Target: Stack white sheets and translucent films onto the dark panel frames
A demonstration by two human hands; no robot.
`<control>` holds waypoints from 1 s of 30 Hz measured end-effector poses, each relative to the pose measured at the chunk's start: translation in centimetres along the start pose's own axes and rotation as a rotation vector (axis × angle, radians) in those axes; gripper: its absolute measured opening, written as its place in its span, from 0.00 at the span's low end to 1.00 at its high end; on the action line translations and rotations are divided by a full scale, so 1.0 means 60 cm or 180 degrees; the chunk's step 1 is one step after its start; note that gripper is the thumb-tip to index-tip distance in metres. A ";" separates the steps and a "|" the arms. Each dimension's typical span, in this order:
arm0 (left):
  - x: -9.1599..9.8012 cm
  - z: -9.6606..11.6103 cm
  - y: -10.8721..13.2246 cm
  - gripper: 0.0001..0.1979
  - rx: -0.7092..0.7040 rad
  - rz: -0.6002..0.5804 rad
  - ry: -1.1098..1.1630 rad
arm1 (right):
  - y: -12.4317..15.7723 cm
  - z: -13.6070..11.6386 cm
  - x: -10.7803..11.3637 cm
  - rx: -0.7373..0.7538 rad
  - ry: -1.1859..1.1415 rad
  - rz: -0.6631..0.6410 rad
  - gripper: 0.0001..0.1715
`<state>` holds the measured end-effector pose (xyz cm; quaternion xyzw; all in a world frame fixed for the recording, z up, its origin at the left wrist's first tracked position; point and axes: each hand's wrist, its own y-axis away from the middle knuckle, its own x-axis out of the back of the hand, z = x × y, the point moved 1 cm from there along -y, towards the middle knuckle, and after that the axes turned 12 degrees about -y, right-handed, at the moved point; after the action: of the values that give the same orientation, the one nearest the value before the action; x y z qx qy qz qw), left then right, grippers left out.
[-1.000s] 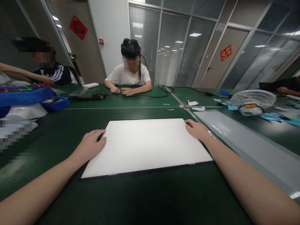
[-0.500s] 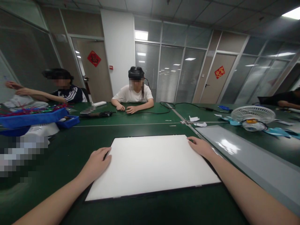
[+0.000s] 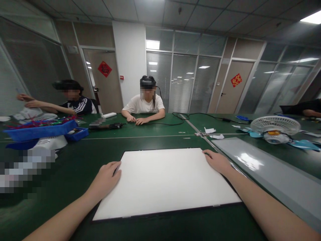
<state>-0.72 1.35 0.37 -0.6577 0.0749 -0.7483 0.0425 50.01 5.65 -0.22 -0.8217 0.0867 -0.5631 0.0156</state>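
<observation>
– Green table in a glass-walled office. What lies nearest the front edge?
– One white panel with a thin black rim. It lies flat in the middle of the table, just back from the near edge.
– And the hands?
– Two, both loose and spread, gripping nothing. The left hand lies on the panel's left edge with its thumb on the white face. The right hand covers the far right corner. With one on each side, I'd guess they keep the panel square and stop it sliding.
– What else, counted?
– One grey sheet just beside the panel, toward the right edge. One white fan lies face-up beyond it, probably laid down so it can't tip. Two blue trays sit by the left edge, and two co-workers sit at the far edge
</observation>
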 end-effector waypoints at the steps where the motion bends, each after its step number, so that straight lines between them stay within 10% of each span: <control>1: 0.000 0.000 0.000 0.28 -0.0013 0.0022 0.0008 | 0.000 0.001 0.000 0.0003 0.0000 0.0006 0.25; 30: -0.009 -0.006 0.000 0.28 -0.0046 0.0005 -0.0037 | -0.008 0.013 -0.008 -0.0013 0.0002 -0.0008 0.25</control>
<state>-0.99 1.46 -0.21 -0.6623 0.0805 -0.7439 0.0388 50.62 6.16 -0.88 -0.8216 0.0868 -0.5632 0.0132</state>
